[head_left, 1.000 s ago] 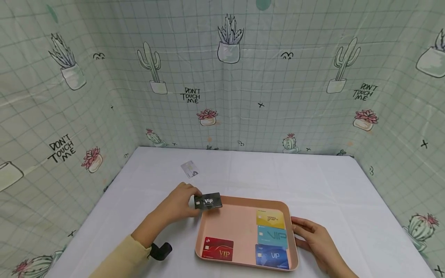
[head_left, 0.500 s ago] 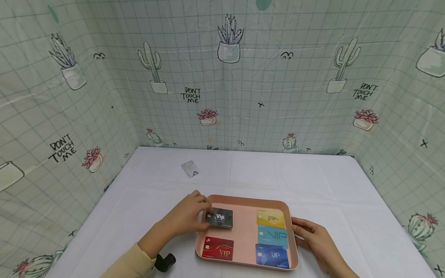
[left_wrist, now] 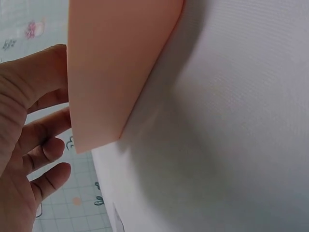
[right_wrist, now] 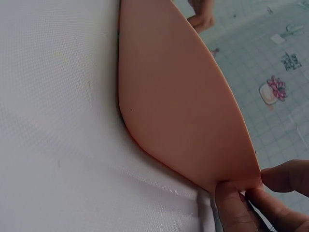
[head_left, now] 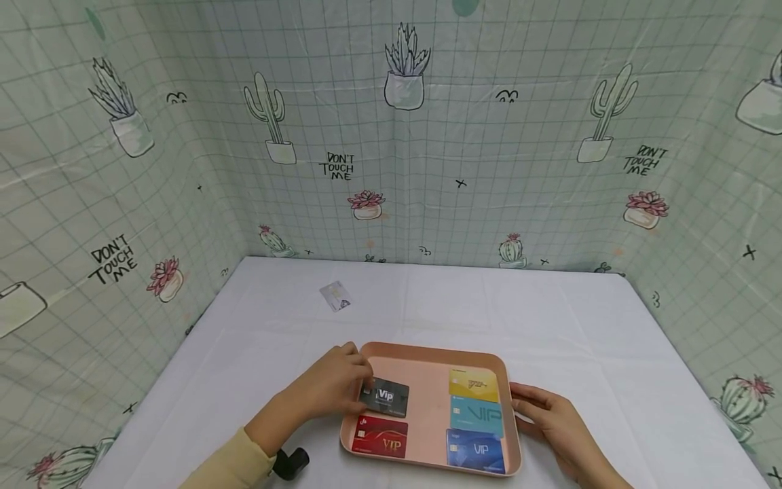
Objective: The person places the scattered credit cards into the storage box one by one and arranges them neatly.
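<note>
My left hand [head_left: 336, 384] pinches the left end of a black VIP card [head_left: 391, 399], which lies slightly tilted at the left side of a pink tray [head_left: 427, 353]. Just below it in the tray is a red VIP card [head_left: 380, 437]. My right hand [head_left: 546, 414] holds the tray's right edge, its fingers at the rim and outer wall in the right wrist view. Along the tray's right side are a yellow card [head_left: 473, 385], a teal card [head_left: 476, 416] and a blue card [head_left: 475, 450]. In the left wrist view the tray wall [left_wrist: 111, 72] hides the cards.
A pale silver card [head_left: 335, 297] lies on the white tablecloth [head_left: 489, 305] behind the tray. A black device [head_left: 291, 464] is at the left wrist. Cloth walls [head_left: 427, 149] with cactus drawings enclose the table at the back and sides.
My left hand has brought the black card from over the tray's back left corner down into the tray, toward the red card. My right hand has stayed at the tray's edge.
</note>
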Motion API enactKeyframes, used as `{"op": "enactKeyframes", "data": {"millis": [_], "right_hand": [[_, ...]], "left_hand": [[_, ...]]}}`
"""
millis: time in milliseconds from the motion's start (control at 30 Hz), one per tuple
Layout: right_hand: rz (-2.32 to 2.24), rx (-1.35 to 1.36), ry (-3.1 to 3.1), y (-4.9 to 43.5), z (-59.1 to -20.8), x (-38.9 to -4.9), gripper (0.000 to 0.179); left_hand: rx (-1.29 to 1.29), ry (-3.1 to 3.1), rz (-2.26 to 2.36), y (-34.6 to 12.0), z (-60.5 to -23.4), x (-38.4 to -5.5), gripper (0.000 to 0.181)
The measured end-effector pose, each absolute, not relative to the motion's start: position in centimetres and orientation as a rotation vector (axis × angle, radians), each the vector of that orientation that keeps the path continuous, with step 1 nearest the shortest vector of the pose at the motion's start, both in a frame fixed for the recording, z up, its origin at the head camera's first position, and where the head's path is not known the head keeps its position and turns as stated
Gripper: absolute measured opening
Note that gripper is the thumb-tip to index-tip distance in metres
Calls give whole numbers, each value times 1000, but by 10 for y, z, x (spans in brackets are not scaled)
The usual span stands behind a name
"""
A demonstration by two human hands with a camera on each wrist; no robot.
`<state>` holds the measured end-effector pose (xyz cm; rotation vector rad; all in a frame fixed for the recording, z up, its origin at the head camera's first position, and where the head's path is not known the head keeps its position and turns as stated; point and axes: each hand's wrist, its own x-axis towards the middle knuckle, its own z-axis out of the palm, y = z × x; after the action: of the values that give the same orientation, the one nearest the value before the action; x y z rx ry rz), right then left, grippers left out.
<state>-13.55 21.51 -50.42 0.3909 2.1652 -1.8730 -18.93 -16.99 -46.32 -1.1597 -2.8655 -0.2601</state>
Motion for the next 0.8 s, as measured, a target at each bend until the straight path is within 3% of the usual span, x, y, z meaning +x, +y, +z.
{"op": "enactKeyframes", "data": {"millis": [800], "right_hand": [[-1938,383,2117,215,-508,-134,54]], "left_hand": [[-1103,-2946,-39,-163,-465,-186,32]]}}
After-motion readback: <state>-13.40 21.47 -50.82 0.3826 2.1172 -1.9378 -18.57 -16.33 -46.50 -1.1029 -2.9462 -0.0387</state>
